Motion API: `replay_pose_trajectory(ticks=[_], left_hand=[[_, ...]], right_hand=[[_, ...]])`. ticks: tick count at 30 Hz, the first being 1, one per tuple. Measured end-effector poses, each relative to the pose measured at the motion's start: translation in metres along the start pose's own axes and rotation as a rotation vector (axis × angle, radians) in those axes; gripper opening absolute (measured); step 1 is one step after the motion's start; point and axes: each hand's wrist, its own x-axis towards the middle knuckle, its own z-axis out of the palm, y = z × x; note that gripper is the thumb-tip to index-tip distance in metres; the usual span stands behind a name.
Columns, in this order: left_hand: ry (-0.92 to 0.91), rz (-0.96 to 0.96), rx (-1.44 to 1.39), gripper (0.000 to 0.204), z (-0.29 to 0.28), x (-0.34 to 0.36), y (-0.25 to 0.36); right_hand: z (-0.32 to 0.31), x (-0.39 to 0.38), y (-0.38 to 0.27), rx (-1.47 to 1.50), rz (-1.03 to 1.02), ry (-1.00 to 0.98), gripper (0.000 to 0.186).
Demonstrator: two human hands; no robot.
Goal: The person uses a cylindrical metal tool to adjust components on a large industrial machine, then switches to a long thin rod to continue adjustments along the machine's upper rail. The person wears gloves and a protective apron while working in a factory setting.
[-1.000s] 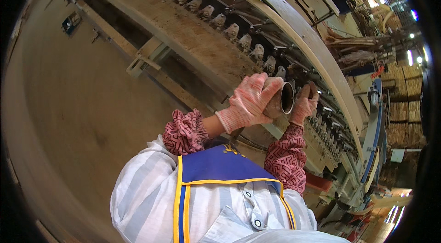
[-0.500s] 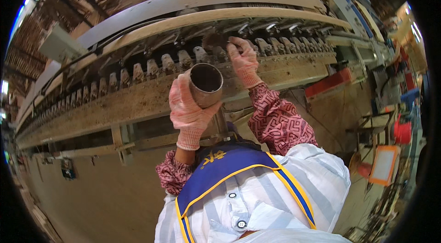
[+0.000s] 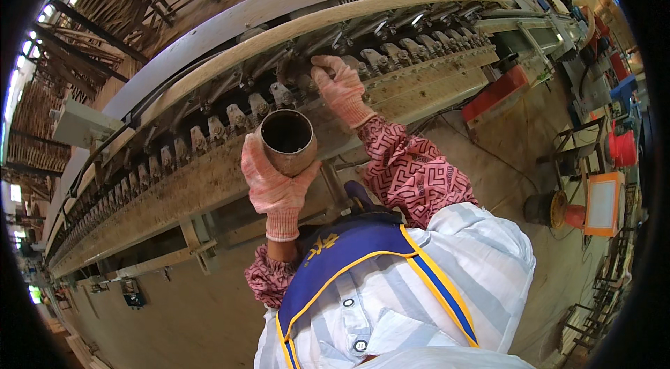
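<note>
By the machine's near edge, my left hand grips a cup, mouth up. Over the machine's fittings my right hand curls; whether around anything, I cannot tell.

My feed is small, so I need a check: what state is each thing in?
Left hand: gloved, wrapped around the cup
Right hand: gloved, fingers bent, grip unclear
Cup: uncovered, mouth facing the camera, contents unclear
Metal tabs: lined up, grimy
Apron: worn
</note>
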Motion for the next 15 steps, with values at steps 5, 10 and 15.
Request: replay_pose_trajectory(ticks=[5,10,15], left_hand=[[0.076,0.086,-0.028,0.125,-0.003,0.004,0.002],[0.065,0.057,-0.052,0.125,-0.003,0.002,0.003],[0.049,0.039,-0.024,0.127,-0.002,0.000,0.002]], right_hand=[[0.002,0.005,-0.022,-0.080,-0.077,0.033,0.032],[0.011,0.012,-0.014,-0.186,-0.031,-0.009,0.031],[0.010,0.004,-0.006,-0.225,-0.172,0.076,0.028]])
